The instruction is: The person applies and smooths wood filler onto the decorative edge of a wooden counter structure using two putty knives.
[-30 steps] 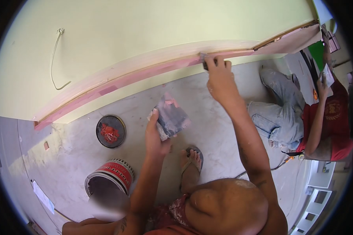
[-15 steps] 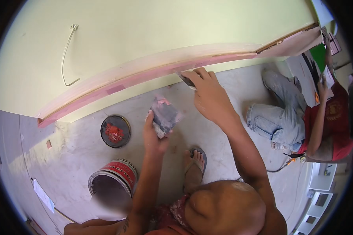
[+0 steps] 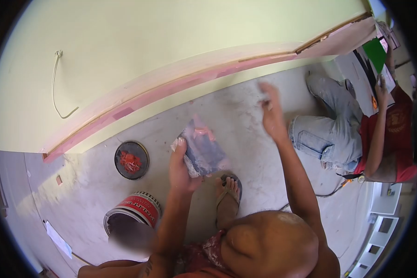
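Observation:
My left hand [image 3: 181, 169] grips a flat dark putty plate [image 3: 207, 155] by its crusted edge, with a dab of pink putty [image 3: 204, 133] on its face. To the right, above the floor, my right hand [image 3: 274, 116] is smeared by motion. Its fingers are closed on a small dark scraper [image 3: 265, 103], seen almost edge-on and partly hidden. A pink putty strip [image 3: 171, 92] runs along the lower part of the pale wall [image 3: 171, 37], apart from both hands.
A dark round lid [image 3: 142, 171] with red-orange putty lies on the floor, near an open can [image 3: 139, 206] with a red label. At right a co-worker in jeans [image 3: 312, 139] kneels by the wall. A cable [image 3: 326, 198] crosses the floor; a wire [image 3: 55, 88] hangs from the wall.
My right hand has swung right and down, away from the wall strip, with the scraper. The putty plate has tilted and moved slightly right and down. The view has shifted a little.

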### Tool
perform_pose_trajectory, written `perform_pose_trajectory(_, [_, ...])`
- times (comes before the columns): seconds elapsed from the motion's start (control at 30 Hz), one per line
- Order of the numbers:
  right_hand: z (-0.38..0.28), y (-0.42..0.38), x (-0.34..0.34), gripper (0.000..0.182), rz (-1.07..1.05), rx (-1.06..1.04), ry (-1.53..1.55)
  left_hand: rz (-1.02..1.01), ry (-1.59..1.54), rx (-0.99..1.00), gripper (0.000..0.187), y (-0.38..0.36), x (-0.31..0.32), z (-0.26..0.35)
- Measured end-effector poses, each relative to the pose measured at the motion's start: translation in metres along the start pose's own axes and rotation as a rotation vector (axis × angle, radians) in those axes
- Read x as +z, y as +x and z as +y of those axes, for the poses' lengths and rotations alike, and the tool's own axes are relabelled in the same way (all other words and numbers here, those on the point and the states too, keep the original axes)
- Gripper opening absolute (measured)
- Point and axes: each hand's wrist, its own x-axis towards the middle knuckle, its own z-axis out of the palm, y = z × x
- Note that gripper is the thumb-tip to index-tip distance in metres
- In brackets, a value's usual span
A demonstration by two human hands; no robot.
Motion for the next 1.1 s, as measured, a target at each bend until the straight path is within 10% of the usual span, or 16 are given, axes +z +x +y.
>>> perform_pose_trajectory(0.2, [0.071, 0.060, 0.011, 0.043, 0.687, -0.008, 0.019, 0.133, 0.007, -0.009, 0.034, 0.010, -0.014, -0.015])
perform_pose_trajectory(1.1, [-0.011, 0.022, 0.074, 0.078, 0.124, -0.230, -0.264, 0.155, 0.085, 0.009, 0.031, 0.030, -0.053, -0.024])
